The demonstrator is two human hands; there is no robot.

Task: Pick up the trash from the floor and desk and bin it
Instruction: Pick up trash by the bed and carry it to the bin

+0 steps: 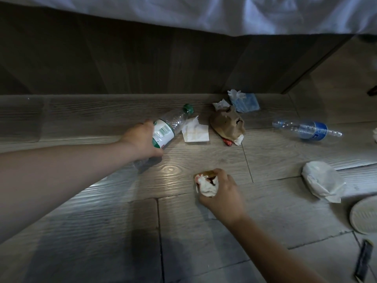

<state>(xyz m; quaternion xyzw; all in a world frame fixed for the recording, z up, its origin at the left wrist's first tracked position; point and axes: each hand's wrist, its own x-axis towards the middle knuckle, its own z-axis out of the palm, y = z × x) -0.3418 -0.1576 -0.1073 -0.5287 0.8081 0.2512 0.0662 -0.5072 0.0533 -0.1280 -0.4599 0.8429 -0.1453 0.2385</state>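
Observation:
My left hand (pixel 142 139) grips a clear plastic bottle with a green cap (pixel 171 124) that lies on the wood-look floor beside the bed base. My right hand (pixel 221 193) holds a crumpled white tissue with a scrap of brown and red wrapper (pixel 206 183) just above the floor. More trash lies around: a flat white napkin (pixel 195 130), a crumpled brown paper bag (pixel 227 123), a blue face mask with a white tissue (pixel 243 102), a blue-labelled clear bottle (pixel 308 129) and a white crumpled bag (pixel 322 180).
The dark wooden bed base (pixel 142 64) runs across the back, with a white sheet (pixel 204 11) hanging over it. A paper plate (pixel 365 215) and a dark flat wrapper (pixel 363 258) lie at the right edge. No bin is in view.

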